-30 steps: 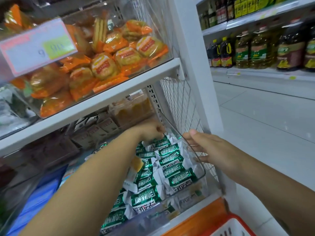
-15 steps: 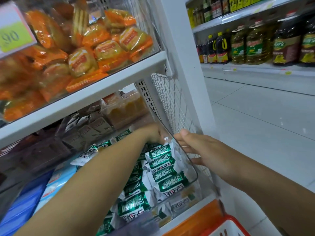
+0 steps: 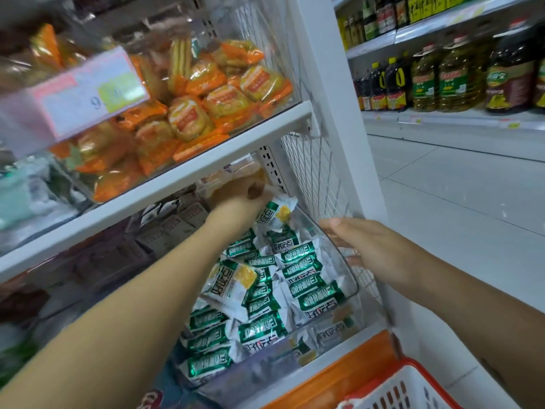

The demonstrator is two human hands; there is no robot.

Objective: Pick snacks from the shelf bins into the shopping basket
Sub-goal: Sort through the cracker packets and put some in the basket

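A clear plastic bin (image 3: 352, 286) on the lower shelf holds several green-and-white snack packets (image 3: 306, 268). My left hand (image 3: 236, 199) is reached deep into the back of the bin and pinches one green-and-white packet with a yellow picture (image 3: 277, 212), lifted above the pile. My right hand (image 3: 368, 246) grips the bin's clear right rim, thumb on top. A red and white shopping basket (image 3: 413, 388) shows at the bottom right, below the shelf.
Above, a white shelf board (image 3: 177, 175) carries a clear bin of orange snack packets (image 3: 218, 104) with a price tag (image 3: 85, 93). A wire mesh side panel (image 3: 318, 178) and a white upright close the right side. Oil bottles (image 3: 454, 81) line a far shelf across the tiled aisle.
My left hand has risen from the pile toward the back of the bin with one packet lifted in it. My right hand stays on the bin's rim.
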